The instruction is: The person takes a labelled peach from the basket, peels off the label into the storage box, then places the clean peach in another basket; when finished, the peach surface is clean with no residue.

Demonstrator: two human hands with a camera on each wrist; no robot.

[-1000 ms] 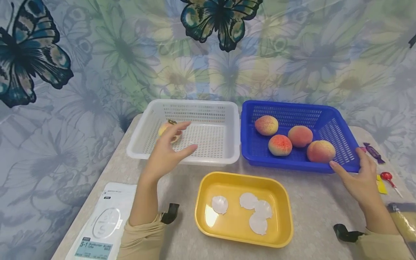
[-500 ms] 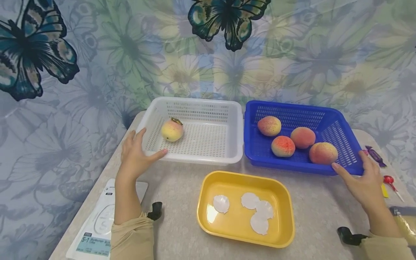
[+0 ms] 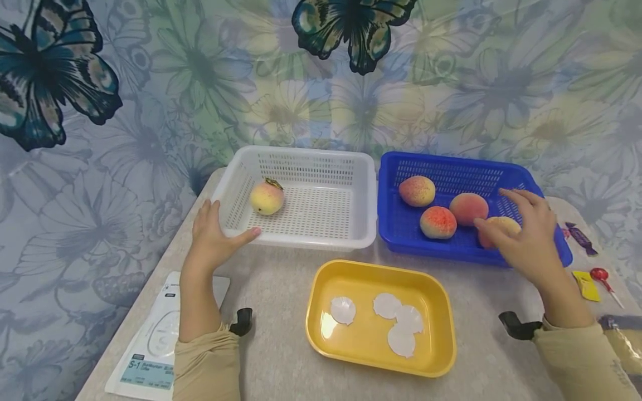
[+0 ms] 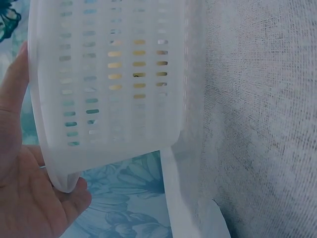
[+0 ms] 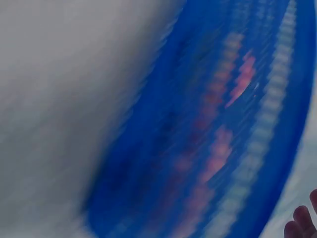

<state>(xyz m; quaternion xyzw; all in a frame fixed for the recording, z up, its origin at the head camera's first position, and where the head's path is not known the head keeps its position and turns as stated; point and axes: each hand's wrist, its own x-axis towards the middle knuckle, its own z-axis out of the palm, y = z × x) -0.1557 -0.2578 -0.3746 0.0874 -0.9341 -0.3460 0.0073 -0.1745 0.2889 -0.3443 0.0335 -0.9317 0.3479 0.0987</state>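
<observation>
My left hand grips the front left corner of a white plastic basket. In the left wrist view its thumb lies along the rim and fingers curl under the corner of the basket. One yellowish peach with a leaf sits inside. Over the right end of a blue basket, my right hand is spread with nothing held, partly covering a peach. Several peaches lie in that basket. The right wrist view is blurred, showing the blue basket and some fingertips.
In front stands a yellow tray with several whitish round pieces. A white pouch lies at left. At right are a purple wrapped candy, a yellow packet, a red lollipop and a bag.
My left hand has moved left, from over the white basket to its front left corner. My right hand has left the blue basket's front right corner and moved inward over it.
</observation>
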